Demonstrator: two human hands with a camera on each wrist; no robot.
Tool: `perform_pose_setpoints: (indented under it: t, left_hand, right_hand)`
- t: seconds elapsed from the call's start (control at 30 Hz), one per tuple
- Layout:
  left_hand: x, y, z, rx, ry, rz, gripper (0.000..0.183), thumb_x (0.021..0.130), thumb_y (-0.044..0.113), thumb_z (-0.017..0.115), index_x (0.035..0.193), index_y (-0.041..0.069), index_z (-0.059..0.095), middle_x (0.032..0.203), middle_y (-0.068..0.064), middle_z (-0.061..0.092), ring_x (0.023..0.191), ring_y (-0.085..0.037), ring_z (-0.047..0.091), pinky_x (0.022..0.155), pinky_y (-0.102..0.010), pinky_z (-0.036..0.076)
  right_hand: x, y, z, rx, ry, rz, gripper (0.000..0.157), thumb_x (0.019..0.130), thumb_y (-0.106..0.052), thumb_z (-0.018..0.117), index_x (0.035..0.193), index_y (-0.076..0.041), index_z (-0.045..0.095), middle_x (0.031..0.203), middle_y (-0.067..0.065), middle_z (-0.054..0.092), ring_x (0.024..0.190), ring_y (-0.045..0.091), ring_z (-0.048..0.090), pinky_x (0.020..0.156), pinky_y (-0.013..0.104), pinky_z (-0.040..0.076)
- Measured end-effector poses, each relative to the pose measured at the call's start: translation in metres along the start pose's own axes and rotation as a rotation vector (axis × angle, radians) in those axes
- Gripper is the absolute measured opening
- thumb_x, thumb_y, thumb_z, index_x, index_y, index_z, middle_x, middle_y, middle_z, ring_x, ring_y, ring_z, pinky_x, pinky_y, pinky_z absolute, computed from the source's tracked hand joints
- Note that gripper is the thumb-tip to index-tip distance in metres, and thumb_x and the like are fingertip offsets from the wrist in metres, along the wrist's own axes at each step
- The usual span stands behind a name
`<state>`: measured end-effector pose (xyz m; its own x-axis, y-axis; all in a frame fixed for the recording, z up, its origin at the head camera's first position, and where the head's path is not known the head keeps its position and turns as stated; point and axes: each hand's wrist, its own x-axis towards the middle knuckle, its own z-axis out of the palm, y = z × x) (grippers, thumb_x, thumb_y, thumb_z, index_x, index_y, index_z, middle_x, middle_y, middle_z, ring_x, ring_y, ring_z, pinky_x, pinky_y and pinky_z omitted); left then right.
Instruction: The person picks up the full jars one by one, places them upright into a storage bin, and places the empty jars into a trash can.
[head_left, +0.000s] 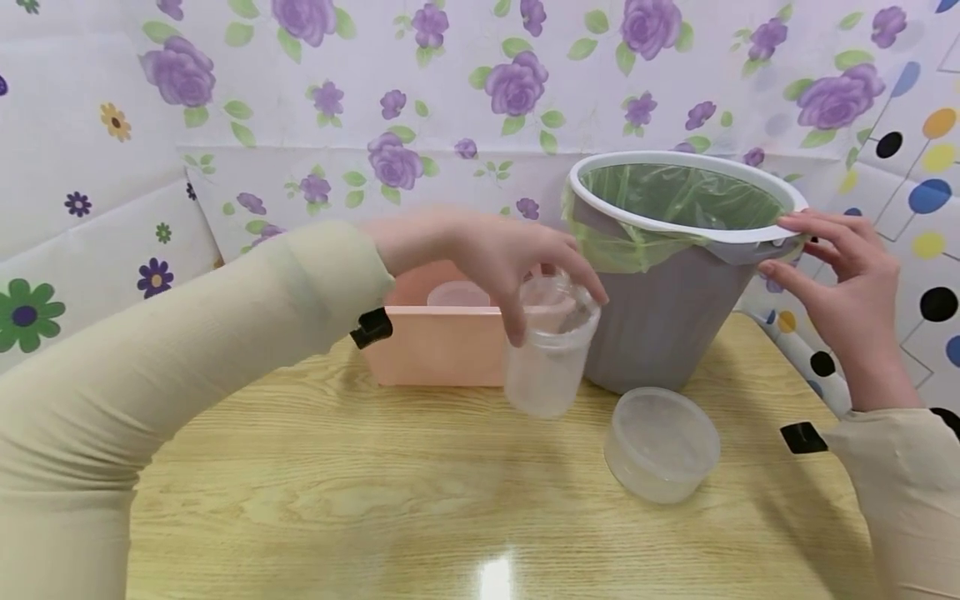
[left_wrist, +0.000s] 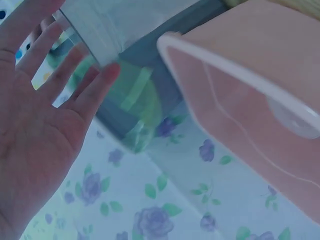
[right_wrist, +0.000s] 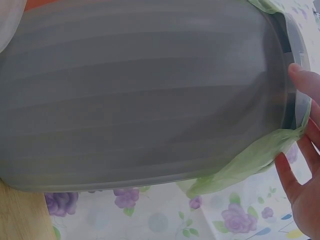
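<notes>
My left hand (head_left: pixel 517 254) reaches down over a clear plastic jar (head_left: pixel 547 379) and grips it around the top. The jar tilts slightly above the table, in front of a pink bin (head_left: pixel 442 350). In the left wrist view part of the jar (left_wrist: pixel 107 30) shows beyond the fingers. With fingers over the white rim and the thumb below, my right hand (head_left: pixel 851 279) holds the right side of a grey trash can (head_left: pixel 645 317). A thin green bag (head_left: pixel 622 250) lines the can and folds over its rim; the right wrist view shows the can's ribbed side (right_wrist: pixel 150 100).
A round translucent lidded container (head_left: pixel 662 446) stands on the wooden table (head_left: pixel 360 500), in front of the trash can. Inside the pink bin lies a round clear piece (head_left: pixel 459 295). A flowered cloth (head_left: pixel 450 100) hangs behind everything.
</notes>
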<state>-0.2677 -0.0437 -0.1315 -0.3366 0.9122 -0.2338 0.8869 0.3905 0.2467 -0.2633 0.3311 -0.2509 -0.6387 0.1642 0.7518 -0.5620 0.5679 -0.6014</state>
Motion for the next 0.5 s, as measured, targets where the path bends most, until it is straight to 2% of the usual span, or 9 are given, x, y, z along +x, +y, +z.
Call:
perform_pose_setpoints:
  t: [0.1, 0.23, 0.37, 0.5]
  left_hand:
    - [-0.003, 0.001, -0.013, -0.055, 0.029, -0.010, 0.084, 0.071, 0.015, 0.086, 0.146, 0.027, 0.049, 0.141, 0.005, 0.047, 0.127, -0.014, 0.045, 0.107, -0.031, 0.042]
    - [-0.007, 0.005, -0.037, -0.061, 0.088, -0.035, 0.084, 0.073, 0.014, 0.085, 0.146, 0.030, 0.047, 0.144, 0.005, 0.043, 0.129, -0.017, 0.044, 0.102, -0.032, 0.048]
    - [-0.013, 0.011, -0.064, -0.012, 0.141, -0.082, 0.083, 0.075, 0.011, 0.083, 0.146, 0.033, 0.046, 0.144, 0.006, 0.042, 0.131, -0.017, 0.042, 0.097, -0.032, 0.052]
    - [-0.020, 0.018, -0.093, 0.092, 0.209, -0.135, 0.086, 0.076, 0.011, 0.084, 0.146, 0.040, 0.043, 0.144, 0.009, 0.042, 0.128, -0.016, 0.042, 0.097, -0.032, 0.052]
  right_hand:
    - [-0.001, 0.000, 0.001, -0.001, 0.000, 0.004, 0.048, 0.077, 0.007, 0.079, 0.122, -0.004, 0.070, 0.118, -0.018, 0.059, 0.122, 0.005, 0.050, 0.095, 0.012, 0.048]
    - [-0.002, 0.000, 0.001, -0.009, 0.003, 0.013, 0.048, 0.077, 0.006, 0.079, 0.123, -0.005, 0.070, 0.118, -0.019, 0.059, 0.121, 0.004, 0.050, 0.097, 0.012, 0.047]
    - [-0.004, -0.003, 0.000, -0.006, 0.004, 0.026, 0.048, 0.078, 0.005, 0.079, 0.124, -0.006, 0.069, 0.118, -0.019, 0.058, 0.121, 0.003, 0.049, 0.100, 0.013, 0.047]
    - [-0.005, -0.005, 0.001, -0.003, 0.003, 0.031, 0.047, 0.078, 0.004, 0.079, 0.124, -0.006, 0.069, 0.118, -0.019, 0.058, 0.121, 0.004, 0.049, 0.100, 0.014, 0.047]
